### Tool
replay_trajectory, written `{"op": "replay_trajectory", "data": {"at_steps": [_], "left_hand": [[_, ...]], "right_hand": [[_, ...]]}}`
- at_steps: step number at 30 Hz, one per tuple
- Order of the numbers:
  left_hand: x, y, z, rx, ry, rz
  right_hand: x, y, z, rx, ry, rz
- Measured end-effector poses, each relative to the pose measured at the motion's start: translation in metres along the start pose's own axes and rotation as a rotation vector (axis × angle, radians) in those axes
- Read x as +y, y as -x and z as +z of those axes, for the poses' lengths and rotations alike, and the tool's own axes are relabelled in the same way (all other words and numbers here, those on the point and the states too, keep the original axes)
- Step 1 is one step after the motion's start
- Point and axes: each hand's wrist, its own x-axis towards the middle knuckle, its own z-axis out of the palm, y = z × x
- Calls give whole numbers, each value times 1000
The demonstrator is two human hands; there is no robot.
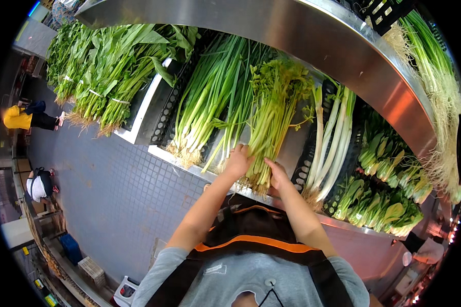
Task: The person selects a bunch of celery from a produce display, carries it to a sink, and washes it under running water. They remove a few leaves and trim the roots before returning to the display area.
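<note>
A bunch of leafy celery lies on the metal stall counter, its leaves away from me and its root ends at the front edge. My left hand grips the stalks from the left, low on the bunch. On the other side my right hand rests against the stalks with its thumb up along them; its fingers are partly hidden. Just left lie green garlic or scallion stalks with white, rooted ends. Thick white-stemmed leeks lie to the right beyond a black crate edge.
Tied leafy greens fill the far left of the stall, and small bok choy bunches the right. A steel shelf curves overhead, with more rooted scallions at upper right. People stand on the tiled floor behind.
</note>
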Motion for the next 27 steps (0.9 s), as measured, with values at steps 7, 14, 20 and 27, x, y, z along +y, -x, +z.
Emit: {"op": "replay_trajectory", "data": {"at_steps": [7, 14, 20, 27], "left_hand": [[-18, -8, 53, -238, 378, -323], [26, -14, -1, -575, 1175, -550], [24, -2, 19, -453, 1133, -438], [103, 12, 0, -19, 549, 50]], "right_hand": [[10, -14, -9, -101, -79, -43], [-5, -7, -15, -196, -175, 74], [-11, 8, -6, -235, -181, 12], [-57, 65, 8, -115, -47, -308]]}}
